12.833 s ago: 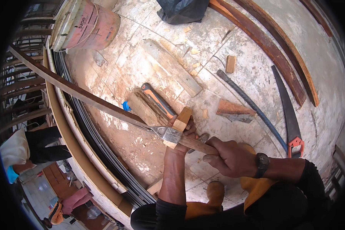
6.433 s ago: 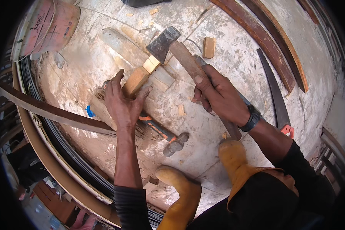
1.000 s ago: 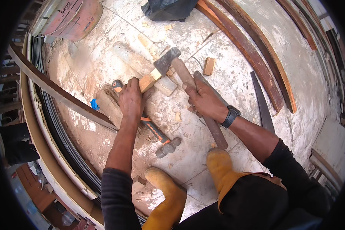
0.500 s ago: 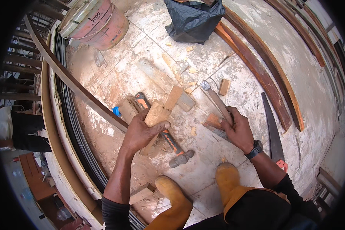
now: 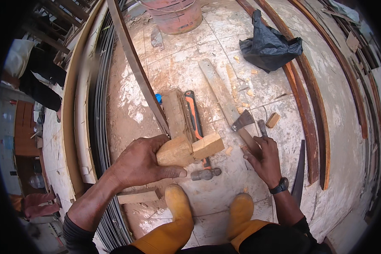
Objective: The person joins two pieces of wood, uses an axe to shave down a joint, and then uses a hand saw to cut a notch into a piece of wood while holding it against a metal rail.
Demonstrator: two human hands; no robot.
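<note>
My left hand (image 5: 139, 163) grips a notched block of pale wood (image 5: 175, 150), thumb along its lower edge. Partly behind the block lie a hammer (image 5: 194, 114) with an orange and black handle, its head toward me, and a rough wooden piece (image 5: 173, 106). My right hand (image 5: 264, 163) has its fingers curled on the handle of an axe (image 5: 243, 120), whose head is down by a weathered plank (image 5: 218, 89). A dark metal bar (image 5: 262, 127) lies beside the axe, and a small wood offcut (image 5: 273, 120) is to the right.
Leaning long timber (image 5: 135, 63), bundled rods (image 5: 100, 101) and boards (image 5: 70, 127) line the left. A pink bucket (image 5: 173, 15) and black bag (image 5: 271, 48) are ahead. Long beams (image 5: 313, 101) and a saw (image 5: 300, 165) lie right. Other people's legs (image 5: 40, 86) show at far left.
The axe, raised over the wood a second ago, is now lowered to the right by my right hand. My left hand has brought the wooden block lower and nearer me. The view has swung round.
</note>
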